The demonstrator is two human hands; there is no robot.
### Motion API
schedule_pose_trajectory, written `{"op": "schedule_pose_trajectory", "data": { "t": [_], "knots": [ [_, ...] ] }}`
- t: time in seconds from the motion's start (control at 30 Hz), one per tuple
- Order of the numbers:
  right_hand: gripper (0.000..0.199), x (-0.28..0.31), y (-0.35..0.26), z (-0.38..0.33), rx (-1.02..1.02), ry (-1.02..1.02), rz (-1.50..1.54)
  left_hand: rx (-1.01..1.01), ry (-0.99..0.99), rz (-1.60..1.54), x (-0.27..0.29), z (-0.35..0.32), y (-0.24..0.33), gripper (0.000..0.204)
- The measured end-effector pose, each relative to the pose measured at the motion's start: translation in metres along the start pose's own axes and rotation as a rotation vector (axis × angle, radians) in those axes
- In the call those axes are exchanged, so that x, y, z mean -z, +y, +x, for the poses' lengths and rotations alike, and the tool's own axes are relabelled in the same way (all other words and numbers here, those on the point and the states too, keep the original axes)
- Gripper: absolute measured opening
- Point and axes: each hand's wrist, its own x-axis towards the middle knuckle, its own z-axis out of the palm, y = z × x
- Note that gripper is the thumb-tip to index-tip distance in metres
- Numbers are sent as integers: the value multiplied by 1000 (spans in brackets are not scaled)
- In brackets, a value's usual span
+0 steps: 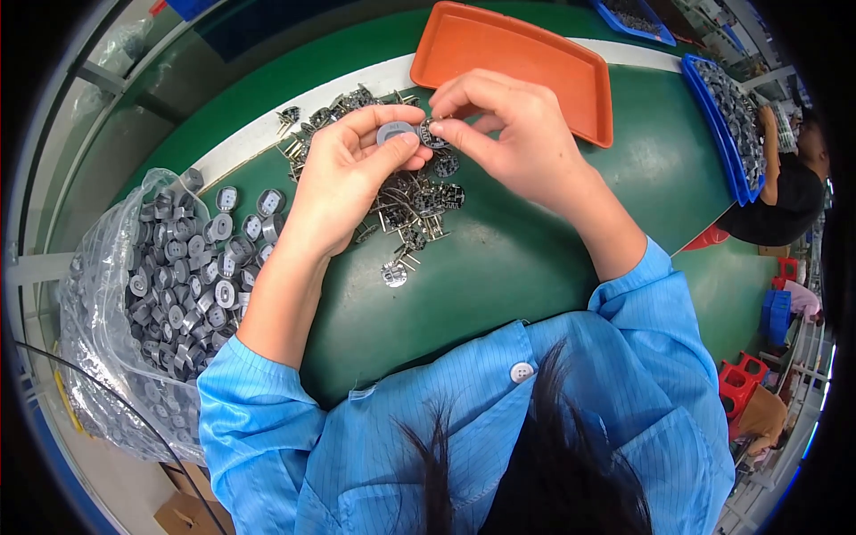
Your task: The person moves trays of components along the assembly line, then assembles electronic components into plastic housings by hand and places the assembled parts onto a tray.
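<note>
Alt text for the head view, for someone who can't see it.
A person's left hand holds a round gray part while the right hand pinches a circuit board beside it, above a green table. Loose boards lie nearby; a clear bag of gray parts sits left, an orange tray beyond.

Bright, even light fills the middle, where the left hand (pixel 343 169) and right hand (pixel 526 134) look sharp. Soft sheen pales the green tabletop (pixel 526 259) at 2 o'clock; highlights glint on the plastic bag (pixel 94 348) near 9 o'clock. Black corners enclose bowed edges; detail softens at 3 o'clock.
</note>
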Motion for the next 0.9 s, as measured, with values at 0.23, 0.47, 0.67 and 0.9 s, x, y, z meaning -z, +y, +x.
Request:
{"op": "schedule_pose_trajectory", "data": {
  "t": [0.23, 0.47, 0.67, 0.9],
  "knots": [
    [14, 2, -7, -3, -315, -7, 259, -2, -16, -87, -1, -1, 3, 33],
    [23, 15, -4, -1, -533, -187, 515, -6, 24, -94, -8, -4, 1, 36],
    [16, -2, -16, -12, -112, 85, 27, 19, 160, -361, -20, -5, -3, 34],
    [17, 9, -12, 4, -62, 21, 8, -165, 295, -339, -12, -4, -6, 25]
  ]
}}
